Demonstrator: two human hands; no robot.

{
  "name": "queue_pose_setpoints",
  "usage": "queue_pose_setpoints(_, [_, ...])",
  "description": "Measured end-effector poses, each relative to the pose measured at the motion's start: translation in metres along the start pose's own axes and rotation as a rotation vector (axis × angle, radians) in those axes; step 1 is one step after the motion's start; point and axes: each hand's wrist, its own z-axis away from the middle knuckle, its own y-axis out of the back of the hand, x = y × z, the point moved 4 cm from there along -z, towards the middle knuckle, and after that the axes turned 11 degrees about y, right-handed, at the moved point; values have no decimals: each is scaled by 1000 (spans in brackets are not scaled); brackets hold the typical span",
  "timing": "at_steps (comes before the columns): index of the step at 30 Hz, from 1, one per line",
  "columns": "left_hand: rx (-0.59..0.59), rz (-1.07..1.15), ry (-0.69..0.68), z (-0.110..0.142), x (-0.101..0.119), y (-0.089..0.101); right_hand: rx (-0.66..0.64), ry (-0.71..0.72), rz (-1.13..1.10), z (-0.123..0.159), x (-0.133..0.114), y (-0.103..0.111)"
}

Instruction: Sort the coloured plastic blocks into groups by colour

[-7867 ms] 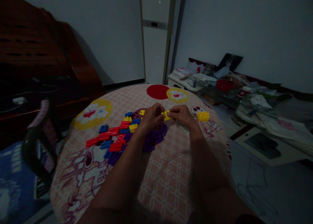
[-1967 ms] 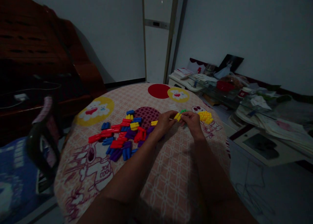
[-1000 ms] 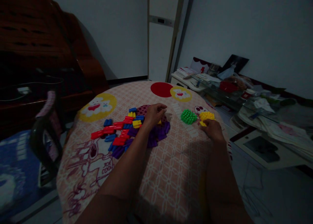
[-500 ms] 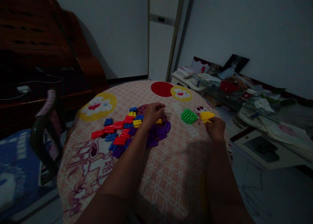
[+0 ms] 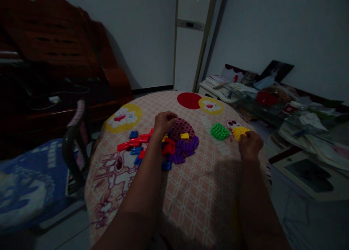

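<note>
My right hand is at the right side of the round table, its fingers closed on a cluster of yellow plastic pegs. Just left of it lies a similar green cluster. My left hand is over the far side of a pile of loose plastic pieces, fingers bent and thumb a little apart, with nothing visible between them. The pile holds red pieces, blue pieces and purple pieces. A lone yellow piece lies right of that hand. My left forearm hides part of the pile.
A patterned cloth covers the table. To the left are a chair with a blue cushion and a wooden bench. A cluttered glass-topped stand is on the right, close to the table edge. A tall white cabinet is behind.
My left hand has moved left over the pile, away from the lone yellow piece. My right hand stays on the yellow cluster. The whole view has shifted, so the table appears further right.
</note>
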Motion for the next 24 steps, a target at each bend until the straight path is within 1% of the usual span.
queue_pose_setpoints(2, [-111,-120,-32,3,5,-10,19,-3,-37,-1,-5,2])
queue_pose_setpoints(4, [-225,-262,-71,8,10,-25,14,5,-100,-1,-15,2])
queue_pose_setpoints(6, [-293,-391,-93,13,12,-40,-12,31,-175,0,-27,1])
queue_pose_setpoints(9, [-317,-526,-90,18,10,-54,-53,97,-272,3,-50,-2])
queue_pose_setpoints(12, [-306,-584,-84,19,5,-57,-108,174,-390,6,-74,-5])
queue_pose_setpoints(15, [-304,-522,-75,17,4,-57,-176,268,-524,12,-103,-6])
queue_pose_setpoints(19, [-291,-280,-46,17,14,-60,-290,397,-657,26,-146,-7])
queue_pose_setpoints(22, [-332,-106,-6,22,24,-66,-319,546,-639,37,-171,-7])
queue_pose_setpoints(24, [-383,-45,40,26,30,-71,-295,633,-576,42,-180,-6])
